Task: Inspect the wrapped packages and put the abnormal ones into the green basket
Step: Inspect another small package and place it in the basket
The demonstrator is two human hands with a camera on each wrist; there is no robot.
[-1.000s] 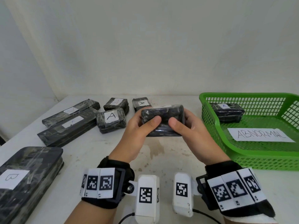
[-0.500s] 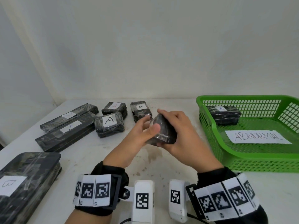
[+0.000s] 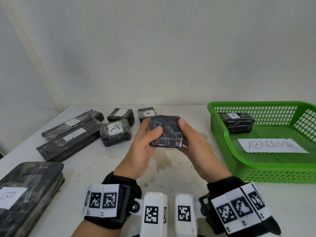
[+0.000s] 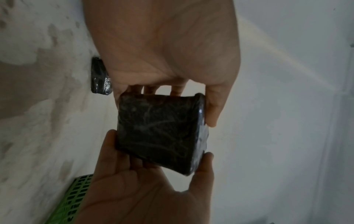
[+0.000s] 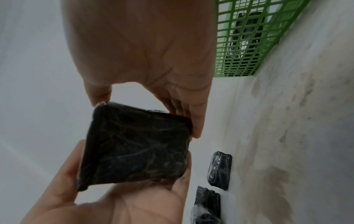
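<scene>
Since the earlier frame, I see the held package [image 3: 165, 131] turned from edge-on to its broad unlabelled face up, and it now sits between both hands above the table [image 3: 171, 168]. Left hand [image 3: 144, 147]: thumb curled over the near-left corner, fingers behind, gripping the package [image 4: 160, 133]. Right hand [image 3: 196, 146]: thumb on the far-right corner, fingers curled beneath, likewise gripping the package [image 5: 134, 145]. Readable writing: the green basket [image 3: 256, 161] at right holds a paper sign [image 3: 271, 145] reading "ABNORMAL" and one wrapped package [image 3: 236, 121] with an "A" label. On the table at left, three small packages carry "A" labels [image 3: 116, 128], [image 3: 120, 112], [image 3: 147, 114]; two long packages [image 3: 68, 139] bear labels, the nearer with a small "A"; a large package [image 3: 29, 190] is marked "B".
</scene>
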